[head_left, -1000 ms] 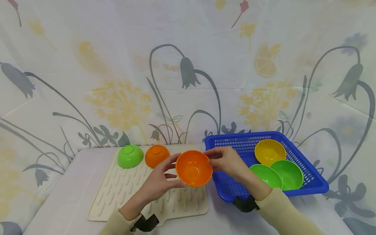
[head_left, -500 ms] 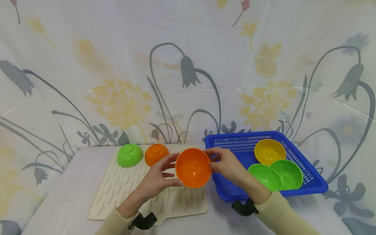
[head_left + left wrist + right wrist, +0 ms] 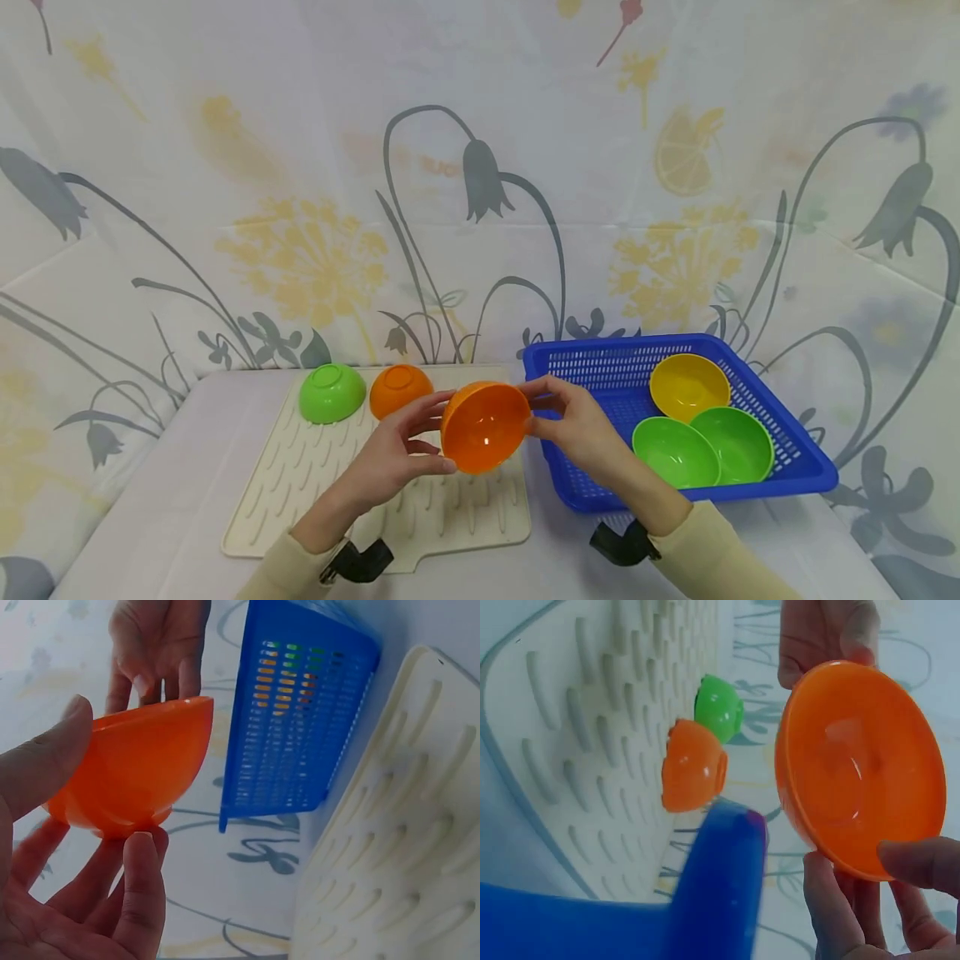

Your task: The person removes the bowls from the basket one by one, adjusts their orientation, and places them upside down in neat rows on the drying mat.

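Both hands hold an orange bowl (image 3: 485,429) in the air above the right part of the cream drying mat (image 3: 360,508). The bowl is tilted, with its shiny inside facing the person. My left hand (image 3: 378,458) grips it from the left, thumb near the rim and fingers under the base in the left wrist view. On the other side my right hand (image 3: 577,425) pinches the rim, its thumb (image 3: 919,862) on the inside wall. A green bowl (image 3: 332,394) and a second orange bowl (image 3: 400,390) rest upside down along the mat's back edge.
Right of the mat stands a blue plastic basket (image 3: 600,354) with slotted walls. It holds a yellow bowl (image 3: 690,388) and two green bowls (image 3: 675,452), openings up. A flower-printed cloth (image 3: 480,108) hangs behind the table.
The orange bowl has turned in the hands, its opening swinging toward the lower left and more of its outside showing at the top. Both hands keep hold of it.
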The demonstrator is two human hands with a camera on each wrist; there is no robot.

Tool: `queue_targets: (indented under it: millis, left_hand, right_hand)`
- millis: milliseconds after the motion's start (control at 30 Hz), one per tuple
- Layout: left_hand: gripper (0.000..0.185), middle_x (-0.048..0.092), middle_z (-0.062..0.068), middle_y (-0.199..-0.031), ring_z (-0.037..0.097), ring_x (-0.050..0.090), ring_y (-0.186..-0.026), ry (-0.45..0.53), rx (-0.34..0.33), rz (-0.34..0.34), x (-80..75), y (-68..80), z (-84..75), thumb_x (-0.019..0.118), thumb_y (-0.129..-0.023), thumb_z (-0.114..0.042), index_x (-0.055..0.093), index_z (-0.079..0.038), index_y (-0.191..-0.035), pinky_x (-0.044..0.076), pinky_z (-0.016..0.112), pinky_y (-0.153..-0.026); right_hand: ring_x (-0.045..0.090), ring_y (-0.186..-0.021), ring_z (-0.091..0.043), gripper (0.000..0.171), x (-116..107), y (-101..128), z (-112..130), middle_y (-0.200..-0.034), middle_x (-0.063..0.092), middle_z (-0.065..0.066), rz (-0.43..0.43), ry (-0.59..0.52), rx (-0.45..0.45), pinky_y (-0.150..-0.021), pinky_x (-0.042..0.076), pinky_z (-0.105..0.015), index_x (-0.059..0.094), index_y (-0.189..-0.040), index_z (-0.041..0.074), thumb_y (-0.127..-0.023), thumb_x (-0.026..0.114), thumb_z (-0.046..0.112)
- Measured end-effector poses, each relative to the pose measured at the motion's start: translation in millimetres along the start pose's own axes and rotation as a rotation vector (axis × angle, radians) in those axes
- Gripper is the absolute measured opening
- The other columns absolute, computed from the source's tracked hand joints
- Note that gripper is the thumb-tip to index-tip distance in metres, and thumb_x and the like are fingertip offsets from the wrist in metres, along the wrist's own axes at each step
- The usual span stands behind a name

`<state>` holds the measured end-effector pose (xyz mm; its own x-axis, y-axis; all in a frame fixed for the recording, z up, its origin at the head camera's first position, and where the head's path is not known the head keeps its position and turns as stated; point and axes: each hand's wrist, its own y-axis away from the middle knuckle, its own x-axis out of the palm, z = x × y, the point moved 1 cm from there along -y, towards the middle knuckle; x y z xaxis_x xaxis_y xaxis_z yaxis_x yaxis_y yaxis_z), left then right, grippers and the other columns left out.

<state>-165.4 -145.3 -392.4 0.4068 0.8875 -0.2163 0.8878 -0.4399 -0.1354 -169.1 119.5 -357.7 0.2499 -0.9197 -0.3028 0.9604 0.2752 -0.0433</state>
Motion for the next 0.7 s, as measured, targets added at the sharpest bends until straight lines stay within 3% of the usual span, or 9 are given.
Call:
queue_targets:
  millis: [200, 433, 700]
  left_hand:
    - [0.074, 0.057, -0.004, -0.137, 0.023, 0.053, -0.124, -0.196, 0.081, -0.043, -4.3, 2.0, -2.9, 0.085, -0.08, -0.017, 0.052, -0.027, -0.145, 0.055, 0.04, -0.088]
    - [0.074, 0.054, -0.006, -0.139, 0.019, 0.053, -0.12, -0.468, 0.295, -0.061, -5.2, 2.7, -6.4, 0.086, -0.077, -0.008, 0.056, -0.026, -0.142, 0.056, 0.035, -0.083]
    - [0.075, 0.05, 0.0, -0.142, 0.024, 0.047, -0.128, -0.676, 0.465, -0.033, 0.9, 4.1, -8.4, 0.087, -0.073, -0.006, 0.058, -0.021, -0.141, 0.049, 0.041, -0.101]
  right_hand:
    - [0.054, -0.125, -0.032, 0.039, -2, 0, -3, -0.129, 0.063, -0.008, 0.056, -0.03, 0.022, -0.098, 0.05, -0.049, 0.062, -0.131, 0.009, -0.093, 0.069, 0.007]
    - [0.052, -0.128, -0.036, 0.048, -1, 2, -4, -0.136, 0.059, -0.011, 0.094, -0.008, 0.046, -0.103, 0.044, -0.054, 0.058, -0.138, 0.009, -0.095, 0.069, 0.026]
    - [0.051, -0.131, -0.034, 0.057, 8, 3, -2, -0.139, 0.058, -0.008, 0.066, 0.09, 0.063, -0.102, 0.046, -0.051, 0.055, -0.142, 0.011, -0.093, 0.072, 0.034]
